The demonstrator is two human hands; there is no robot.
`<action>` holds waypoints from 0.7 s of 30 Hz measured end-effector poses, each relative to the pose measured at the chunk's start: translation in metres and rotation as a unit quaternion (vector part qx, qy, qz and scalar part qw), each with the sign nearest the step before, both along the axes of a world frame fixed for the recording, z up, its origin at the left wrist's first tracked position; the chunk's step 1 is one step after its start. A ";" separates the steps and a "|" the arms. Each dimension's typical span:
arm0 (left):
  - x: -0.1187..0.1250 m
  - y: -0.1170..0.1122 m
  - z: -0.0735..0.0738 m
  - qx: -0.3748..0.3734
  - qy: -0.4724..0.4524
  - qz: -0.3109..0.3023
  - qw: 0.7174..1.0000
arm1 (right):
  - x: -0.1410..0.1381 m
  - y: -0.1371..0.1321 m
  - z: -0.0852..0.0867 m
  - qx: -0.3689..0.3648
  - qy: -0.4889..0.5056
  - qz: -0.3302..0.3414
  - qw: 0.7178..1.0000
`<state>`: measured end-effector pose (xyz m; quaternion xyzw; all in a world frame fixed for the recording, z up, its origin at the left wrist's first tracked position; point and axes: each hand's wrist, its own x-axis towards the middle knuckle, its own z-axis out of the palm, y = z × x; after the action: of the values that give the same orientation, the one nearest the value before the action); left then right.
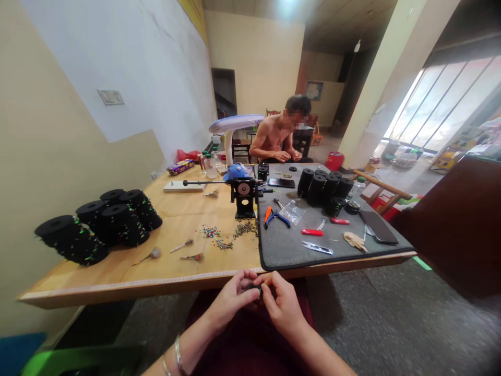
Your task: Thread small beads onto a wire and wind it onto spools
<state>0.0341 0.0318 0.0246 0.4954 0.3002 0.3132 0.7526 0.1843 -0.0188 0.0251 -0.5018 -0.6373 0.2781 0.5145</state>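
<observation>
2 hands are held low, just past the table (117,274) edge and over the lap, close together. From my end, the left hand (230,297) and right hand (282,305) are both narrow, their fingers pinching a small dark piece (257,290) between them. Those fingers hide most of it, so I cannot tell exactly what it is. Holding it up off the table probably leaves room to work on it with both hands. Nearest on the table is a gray mat (282,256), probably there to keep small tools and parts from sliding, with pliers (276,218) lying on it. A row of black spools (323,189) stands toward its far side, and more spools (97,224) are stacked on the bare wood to the left, likely for easy reach. Loose beads (209,232) lie scattered beside the mat, and a winder (245,196) stands at its edge. Across the table, a co-worker (274,143) has both hands (287,155) together, well apart from mine.
</observation>
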 end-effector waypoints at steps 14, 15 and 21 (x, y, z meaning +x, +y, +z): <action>0.001 -0.001 0.000 -0.012 0.007 -0.037 0.999 | 0.009 0.003 -0.001 -0.105 0.148 0.039 0.983; 0.001 -0.001 0.001 -0.008 0.019 -0.038 0.999 | 0.009 0.002 -0.001 -0.086 0.119 0.026 0.989; -0.003 0.000 0.007 0.003 0.044 -0.023 0.999 | 0.009 0.000 0.001 -0.040 0.050 0.009 0.998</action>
<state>0.0312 0.0319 0.0313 0.5174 0.3210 0.2745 0.7442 0.1938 -0.0183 0.0265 -0.5020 -0.6035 0.3326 0.5226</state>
